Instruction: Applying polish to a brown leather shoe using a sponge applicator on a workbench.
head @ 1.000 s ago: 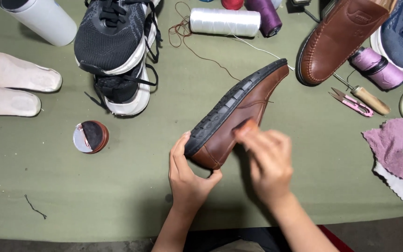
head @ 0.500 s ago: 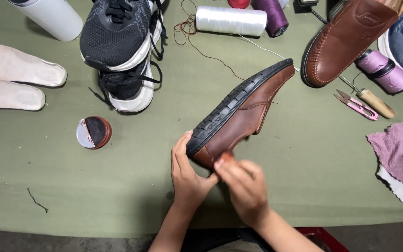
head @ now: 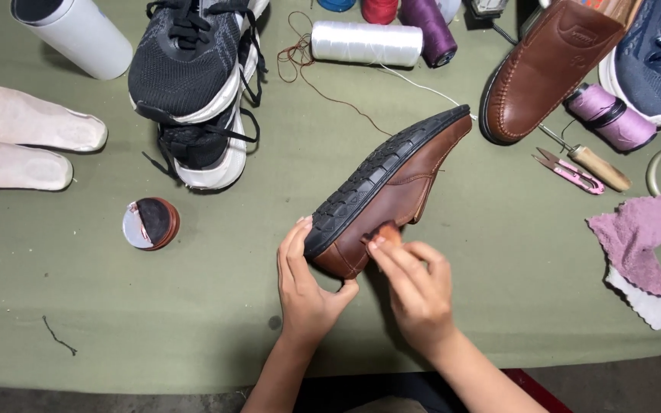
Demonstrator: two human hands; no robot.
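Olive-green cloth [head: 499, 306] is covering the whole work surface seen from the head camera. Near its middle, a brown leather shoe [head: 392, 195] is being held tilted on its side, black treaded sole turned up and to the left, heel pointing away towards a white thread spool [head: 366, 43]. The toe is being cupped by the left hand [head: 307, 287], fingers curled against the sole edge and thumb tucked under the toe. A small brown pad [head: 386, 232] is being pinched in the right hand [head: 418, 294] and pressed against the leather upper near the toe. An open round tin [head: 151, 223] is lying to the left, well apart from the hands. Further back, a pair of black sneakers [head: 193, 84] is being stacked one upon the other, beside two pale insoles [head: 24, 138]. On the right, a second brown shoe [head: 548, 65], pink snips [head: 568, 170] and a crumpled pink rag [head: 636, 245] are lying apart from the work.
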